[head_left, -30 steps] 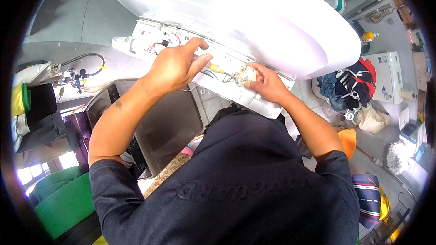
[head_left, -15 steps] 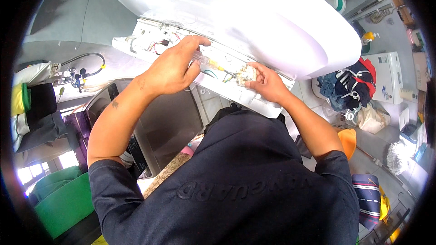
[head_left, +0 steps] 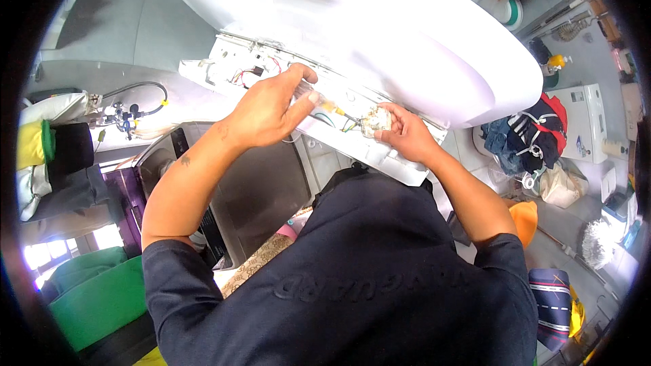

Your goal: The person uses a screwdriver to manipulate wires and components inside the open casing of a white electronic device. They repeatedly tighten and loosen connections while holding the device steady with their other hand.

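Note:
My left hand (head_left: 271, 108) is closed around the handle of a screwdriver (head_left: 331, 107) with a clear and yellowish grip. Its shaft points right, toward a small whitish, stained part (head_left: 375, 123) with wires at its left side. Between thumb and fingers, my right hand (head_left: 412, 137) pinches that part by its right edge. Whether the tip touches it, I cannot tell. Both hands are over a long white panel (head_left: 405, 171) lying open, with red and dark wires (head_left: 252, 76) at its left end. Behind it rises a large, glossy white curved cover (head_left: 420, 41).
On the left are a dark-lidded appliance (head_left: 261, 190), a hose with valves (head_left: 125, 118) and a green bin-like object (head_left: 102, 298). To the right, a pile of clothes (head_left: 525, 132) sits beside a white box-shaped unit (head_left: 584, 122). A white fluffy duster (head_left: 598, 244) lies farther right.
The whole view has shifted slightly. My left thumb now reaches farther along the screwdriver handle, while my right hand keeps its pinch on the whitish part.

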The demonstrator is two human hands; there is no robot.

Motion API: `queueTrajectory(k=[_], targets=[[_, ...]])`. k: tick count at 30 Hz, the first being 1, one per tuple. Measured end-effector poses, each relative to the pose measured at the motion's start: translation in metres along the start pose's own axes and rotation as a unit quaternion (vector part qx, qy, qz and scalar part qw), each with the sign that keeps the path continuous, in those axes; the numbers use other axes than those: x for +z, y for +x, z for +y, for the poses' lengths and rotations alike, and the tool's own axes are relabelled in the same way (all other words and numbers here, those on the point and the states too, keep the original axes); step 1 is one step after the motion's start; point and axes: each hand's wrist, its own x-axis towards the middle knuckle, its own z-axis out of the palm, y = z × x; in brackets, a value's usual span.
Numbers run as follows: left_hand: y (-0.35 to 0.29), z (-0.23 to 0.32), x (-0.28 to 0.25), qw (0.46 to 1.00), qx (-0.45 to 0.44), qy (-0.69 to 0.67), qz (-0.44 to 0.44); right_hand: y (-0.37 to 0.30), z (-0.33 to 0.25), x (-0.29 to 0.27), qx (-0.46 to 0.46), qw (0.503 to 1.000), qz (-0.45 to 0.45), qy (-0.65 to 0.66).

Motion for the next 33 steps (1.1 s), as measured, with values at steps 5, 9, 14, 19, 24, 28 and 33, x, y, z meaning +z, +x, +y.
queueTrajectory(k=[5,9,14,19,24,28,33], targets=[[0.001,-0.007,0.008,0.998,0.041,0.022,0.034,0.001,0.002,-0.001,-0.009,0.999,0.012,-0.042],[0.002,-0.001,0.003,1.000,0.003,0.014,0.026,0.002,0.007,0.000,-0.002,1.000,-0.002,-0.024],[0.003,-0.008,0.008,0.998,0.041,0.024,0.037,0.002,0.006,0.000,-0.012,1.000,-0.001,-0.027],[0.005,-0.013,0.011,0.984,0.130,0.045,0.109,0.003,0.009,0.001,-0.014,1.000,-0.001,-0.020],[0.007,0.004,-0.001,0.997,-0.058,0.045,0.004,0.001,0.004,-0.001,-0.004,1.000,0.000,-0.010],[0.001,-0.007,0.006,0.996,0.066,0.038,0.056,0.001,0.004,-0.001,-0.005,1.000,0.001,-0.018],[0.002,-0.011,0.006,0.995,0.085,0.020,0.042,0.003,0.008,0.000,-0.006,1.000,0.002,-0.002]])
